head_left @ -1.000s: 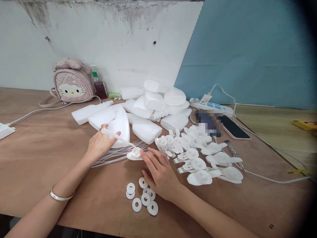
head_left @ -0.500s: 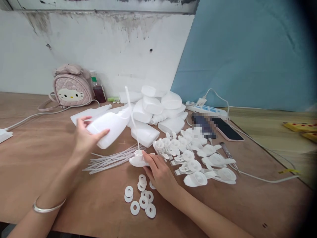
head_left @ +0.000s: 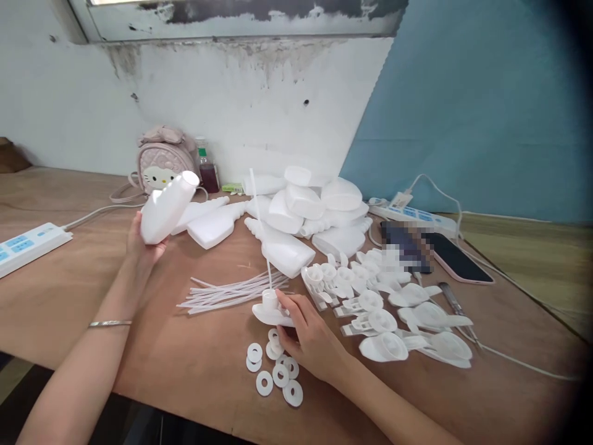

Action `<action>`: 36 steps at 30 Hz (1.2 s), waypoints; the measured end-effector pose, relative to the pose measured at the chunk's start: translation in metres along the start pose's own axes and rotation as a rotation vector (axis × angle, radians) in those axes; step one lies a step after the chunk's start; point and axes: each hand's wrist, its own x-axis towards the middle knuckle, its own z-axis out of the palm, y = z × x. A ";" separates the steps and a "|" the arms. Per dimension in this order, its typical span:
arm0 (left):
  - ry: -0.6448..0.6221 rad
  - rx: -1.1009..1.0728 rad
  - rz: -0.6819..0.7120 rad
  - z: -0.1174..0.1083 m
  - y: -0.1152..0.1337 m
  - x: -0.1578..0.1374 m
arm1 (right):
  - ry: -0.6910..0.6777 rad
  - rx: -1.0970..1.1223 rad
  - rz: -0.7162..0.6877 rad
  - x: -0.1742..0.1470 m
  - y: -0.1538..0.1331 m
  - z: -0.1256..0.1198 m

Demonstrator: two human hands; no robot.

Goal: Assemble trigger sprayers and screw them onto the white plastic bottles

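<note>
Raised on the left, a white plastic bottle (head_left: 167, 209) tilts with its open neck up and to the right; my left hand (head_left: 144, 241) is closed round its base. My right hand (head_left: 309, 334) grips a white spray head (head_left: 272, 314) low over the table, its collar facing up. A thin white tube (head_left: 260, 228) stands up out of that collar. Loose white tubes (head_left: 227, 293) lie behind the spray head. White ring washers (head_left: 280, 374) are scattered just in front of it. Several more spray heads (head_left: 383, 346) lie to the right of my right hand.
A heap of white bottles (head_left: 303, 204) lies at the back. Behind my left hand are a pink bag (head_left: 167, 157) and a bottle of dark liquid (head_left: 208, 173). Power strips (head_left: 34, 244), a phone (head_left: 456, 256), cables and a metal-tipped tool (head_left: 456, 303) lie around the sides.
My left hand has lifted a bottle away to the left and turned its neck upward. My right hand keeps hold of the spray head with its tube. The view has shifted left.
</note>
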 end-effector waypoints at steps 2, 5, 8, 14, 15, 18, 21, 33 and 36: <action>0.019 -0.072 -0.012 -0.004 -0.005 0.004 | -0.005 0.012 -0.010 0.000 -0.001 -0.002; -0.052 -0.207 -0.008 -0.007 -0.009 0.006 | -0.001 0.033 -0.018 -0.001 -0.002 -0.004; -0.085 -0.274 -0.014 -0.008 -0.012 0.007 | 0.020 0.048 -0.010 0.000 -0.003 -0.007; -0.068 -0.210 -0.034 -0.005 -0.012 0.006 | 0.014 0.047 0.065 0.001 -0.003 -0.008; -0.063 -0.183 -0.043 -0.004 -0.011 0.005 | 0.009 0.051 0.071 0.001 -0.003 -0.008; -0.034 -0.124 -0.072 -0.004 -0.009 0.006 | -0.001 0.071 0.064 0.000 -0.001 -0.007; -0.011 -0.157 -0.088 -0.007 -0.008 0.008 | -0.004 0.086 0.042 -0.001 0.000 -0.007; 0.059 -0.112 -0.026 -0.016 -0.009 0.017 | 0.016 0.092 -0.006 -0.004 0.001 -0.007; 0.104 -0.229 -0.014 -0.012 -0.010 0.016 | 0.015 0.098 -0.012 -0.003 0.001 -0.006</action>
